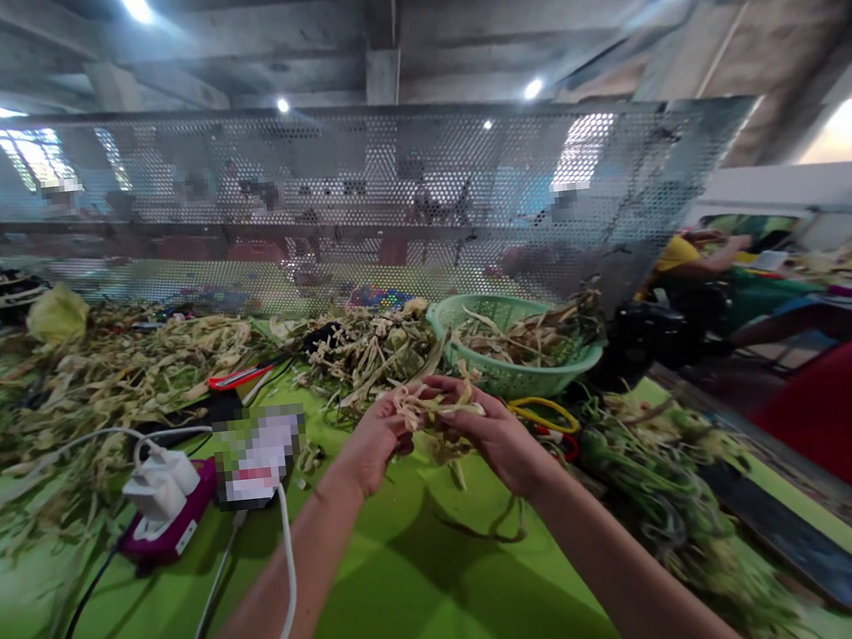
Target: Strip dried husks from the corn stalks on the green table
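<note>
Both hands meet above the green table (pixel 423 601) and grip a small bundle of pale dried plant strips (pixel 434 404). My left hand (pixel 370 443) pinches its left end, fingers curled. My right hand (pixel 489 429) wraps round the right side, with loose strips hanging below it. Just beyond the hands stands a green plastic basket (pixel 514 376) filled with more of the dried strips.
Heaps of dried leaves (pixel 137 372) cover the table's far side. A white charger on a purple power strip (pixel 164 500), cables and a blurred phone (pixel 262 456) lie at left. Green stalks (pixel 658 468) pile at right. A perforated metal screen (pixel 384 193) stands behind; another person (pixel 699 263) sits far right.
</note>
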The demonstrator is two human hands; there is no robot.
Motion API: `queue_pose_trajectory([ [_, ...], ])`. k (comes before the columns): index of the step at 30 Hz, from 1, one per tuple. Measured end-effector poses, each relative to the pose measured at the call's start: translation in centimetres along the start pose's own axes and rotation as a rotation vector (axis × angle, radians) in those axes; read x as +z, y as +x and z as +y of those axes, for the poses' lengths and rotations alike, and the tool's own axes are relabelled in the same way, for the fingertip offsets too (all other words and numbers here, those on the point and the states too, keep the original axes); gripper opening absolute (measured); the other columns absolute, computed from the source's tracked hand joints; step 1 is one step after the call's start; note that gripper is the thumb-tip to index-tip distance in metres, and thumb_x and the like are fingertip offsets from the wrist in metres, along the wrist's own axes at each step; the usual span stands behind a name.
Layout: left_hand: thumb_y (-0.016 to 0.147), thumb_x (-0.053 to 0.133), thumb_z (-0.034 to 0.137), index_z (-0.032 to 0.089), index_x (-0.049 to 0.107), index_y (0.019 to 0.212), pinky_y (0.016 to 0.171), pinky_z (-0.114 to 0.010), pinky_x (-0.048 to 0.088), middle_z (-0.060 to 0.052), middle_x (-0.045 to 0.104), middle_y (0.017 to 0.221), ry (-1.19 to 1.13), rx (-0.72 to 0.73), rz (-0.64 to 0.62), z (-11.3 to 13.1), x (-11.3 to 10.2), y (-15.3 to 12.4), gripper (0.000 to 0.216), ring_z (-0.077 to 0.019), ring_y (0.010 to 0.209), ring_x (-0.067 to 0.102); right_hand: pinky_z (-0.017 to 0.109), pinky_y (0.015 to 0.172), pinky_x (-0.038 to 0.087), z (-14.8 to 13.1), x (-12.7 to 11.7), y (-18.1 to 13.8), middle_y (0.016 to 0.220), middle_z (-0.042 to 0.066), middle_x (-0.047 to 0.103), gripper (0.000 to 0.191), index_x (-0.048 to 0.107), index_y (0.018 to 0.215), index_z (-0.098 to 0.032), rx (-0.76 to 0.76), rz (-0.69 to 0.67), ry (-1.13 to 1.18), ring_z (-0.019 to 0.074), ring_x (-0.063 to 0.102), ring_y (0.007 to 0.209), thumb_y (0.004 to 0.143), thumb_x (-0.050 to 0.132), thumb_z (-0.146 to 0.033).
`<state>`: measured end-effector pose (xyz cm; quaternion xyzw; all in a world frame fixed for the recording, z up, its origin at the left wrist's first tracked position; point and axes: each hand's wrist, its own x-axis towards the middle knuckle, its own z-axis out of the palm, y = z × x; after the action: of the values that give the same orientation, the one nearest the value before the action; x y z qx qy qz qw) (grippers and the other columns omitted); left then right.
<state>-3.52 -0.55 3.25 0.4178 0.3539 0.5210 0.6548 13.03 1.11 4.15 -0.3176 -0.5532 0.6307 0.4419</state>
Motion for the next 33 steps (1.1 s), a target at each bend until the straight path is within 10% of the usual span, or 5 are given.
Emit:
queue_pose_trajectory([
  [10, 0.057, 0.081, 0.04, 0.015, 0.067, 0.082, 0.044, -0.019, 0.023, 0.001, 0.061, 0.066, -0.073, 0.093, 0.248, -0.1, -0.9, 1.0, 0.038, -0.0045, 0.047, 0.04, 0.026, 0.07, 0.049, 0.1, -0.6, 0.6, 0.087, 0.003, 0.071, 0.038, 0.067, 0.1, -0.019, 0.0, 0.126, -0.01, 0.0151, 0.064, 0.074, 0.063, 0.073, -0.02],
  [21, 0.06, 0.07, 0.016, 0.017, 0.069, 0.096, 0.048, -0.02, 0.027, 0.001, 0.063, 0.072, 0.131, 0.187, 0.485, 0.4, -2.2, 1.6, 0.036, -0.0073, 0.054, 0.045, 0.022, 0.06, 0.044, -0.2, -1.5, 0.8, 0.087, 0.004, 0.069, 0.024, 0.072, 0.085, -0.017, -0.034, 0.134, -0.105, 0.0095, 0.054, 0.061, 0.071, 0.073, -0.037],
  [33, 0.064, 0.068, 0.022, 0.019, 0.05, 0.067, 0.046, -0.023, 0.019, 0.002, 0.061, 0.081, -0.068, 0.4, 0.633, 1.3, -3.3, 1.5, 0.018, -0.0035, 0.047, 0.028, 0.03, 0.073, 0.044, 0.7, -2.1, 1.2, 0.083, 0.003, 0.067, 0.017, 0.07, 0.082, -0.018, -0.344, 0.167, -0.787, 0.0194, 0.059, 0.081, 0.078, 0.059, -0.03],
])
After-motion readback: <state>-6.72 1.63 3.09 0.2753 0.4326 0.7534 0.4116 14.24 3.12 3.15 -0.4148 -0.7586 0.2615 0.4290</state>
